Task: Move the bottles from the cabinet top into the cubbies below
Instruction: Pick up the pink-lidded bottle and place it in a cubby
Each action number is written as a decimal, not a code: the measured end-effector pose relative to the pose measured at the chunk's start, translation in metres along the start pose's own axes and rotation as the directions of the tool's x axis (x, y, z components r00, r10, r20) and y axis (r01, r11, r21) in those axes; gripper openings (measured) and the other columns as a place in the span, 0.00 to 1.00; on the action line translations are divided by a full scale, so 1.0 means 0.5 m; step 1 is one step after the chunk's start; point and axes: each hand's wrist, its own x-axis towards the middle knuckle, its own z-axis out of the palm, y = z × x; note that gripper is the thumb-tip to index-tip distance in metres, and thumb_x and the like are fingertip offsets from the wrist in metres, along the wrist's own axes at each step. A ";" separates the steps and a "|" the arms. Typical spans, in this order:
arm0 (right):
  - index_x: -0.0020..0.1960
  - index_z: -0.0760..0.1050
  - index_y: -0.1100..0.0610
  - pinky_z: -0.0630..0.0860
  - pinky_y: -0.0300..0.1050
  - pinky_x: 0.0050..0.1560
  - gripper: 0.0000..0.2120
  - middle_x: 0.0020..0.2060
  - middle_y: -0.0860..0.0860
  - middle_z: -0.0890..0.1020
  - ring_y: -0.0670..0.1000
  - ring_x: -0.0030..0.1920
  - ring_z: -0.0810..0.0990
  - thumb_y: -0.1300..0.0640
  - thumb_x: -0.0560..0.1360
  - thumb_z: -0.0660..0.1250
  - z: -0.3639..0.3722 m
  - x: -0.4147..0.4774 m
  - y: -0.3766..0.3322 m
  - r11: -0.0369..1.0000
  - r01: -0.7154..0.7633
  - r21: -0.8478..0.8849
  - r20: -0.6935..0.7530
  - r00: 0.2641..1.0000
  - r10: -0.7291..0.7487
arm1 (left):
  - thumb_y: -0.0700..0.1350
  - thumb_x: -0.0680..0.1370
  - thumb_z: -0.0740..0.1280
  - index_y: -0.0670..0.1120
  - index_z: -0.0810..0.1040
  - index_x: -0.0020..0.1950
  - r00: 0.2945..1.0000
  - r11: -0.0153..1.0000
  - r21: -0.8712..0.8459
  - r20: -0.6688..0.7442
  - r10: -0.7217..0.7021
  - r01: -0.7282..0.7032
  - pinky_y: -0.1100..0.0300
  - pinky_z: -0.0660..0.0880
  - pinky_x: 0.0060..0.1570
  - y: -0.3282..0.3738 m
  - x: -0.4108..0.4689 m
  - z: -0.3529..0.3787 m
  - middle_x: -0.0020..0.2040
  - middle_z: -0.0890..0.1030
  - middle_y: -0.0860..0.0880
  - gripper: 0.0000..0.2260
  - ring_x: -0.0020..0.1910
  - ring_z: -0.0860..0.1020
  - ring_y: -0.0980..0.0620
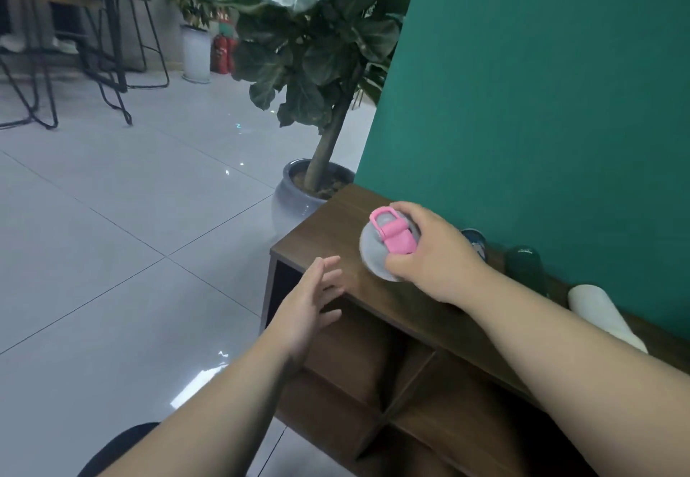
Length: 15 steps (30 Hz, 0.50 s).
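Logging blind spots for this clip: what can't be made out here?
- Grey bottle with pink lid strap, head view: body hidden under its lid and the right hand.
- Blue-lidded bottle: mostly behind that hand.
- White bottle: lower end behind the right forearm.
- Cubbies: interiors dark, partly behind the left hand.

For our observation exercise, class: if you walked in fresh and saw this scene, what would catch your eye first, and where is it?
The bright pink flip cap on the grey bottle lid stands out most, gripped from above by the right hand on the wooden cabinet top. The left hand hovers open at the cabinet's front edge. Behind rise the teal wall and a large leafy plant in a grey pot.
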 end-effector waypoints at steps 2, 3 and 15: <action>0.57 0.73 0.39 0.75 0.35 0.37 0.23 0.48 0.39 0.81 0.44 0.45 0.80 0.59 0.68 0.72 -0.003 -0.028 -0.045 0.984 -0.029 0.174 0.021 0.999 0.026 | 0.66 0.80 0.56 0.62 0.73 0.72 1.000 1.000 -0.017 -0.016 0.019 -0.019 0.43 0.74 0.67 -0.002 -0.023 -0.008 0.72 0.74 0.54 0.22 0.70 0.74 0.51; 0.57 0.76 0.39 0.75 0.33 0.35 0.21 0.47 0.39 0.82 0.43 0.43 0.81 0.60 0.69 0.71 -0.001 -0.040 -0.060 0.971 -0.040 0.237 0.033 0.999 0.033 | 0.64 0.82 0.56 0.62 0.70 0.74 1.000 1.000 -0.016 -0.021 0.024 -0.024 0.43 0.75 0.67 -0.005 -0.034 -0.014 0.72 0.73 0.56 0.21 0.70 0.73 0.50; 0.68 0.68 0.42 0.82 0.47 0.53 0.35 0.57 0.42 0.79 0.46 0.53 0.80 0.48 0.65 0.78 0.228 -0.126 -0.030 0.828 -0.398 0.396 0.195 0.917 0.348 | 0.62 0.80 0.63 0.50 0.86 0.59 0.937 0.943 -0.146 -0.141 -0.320 0.300 0.51 0.81 0.45 -0.173 -0.057 -0.101 0.53 0.87 0.43 0.20 0.51 0.84 0.45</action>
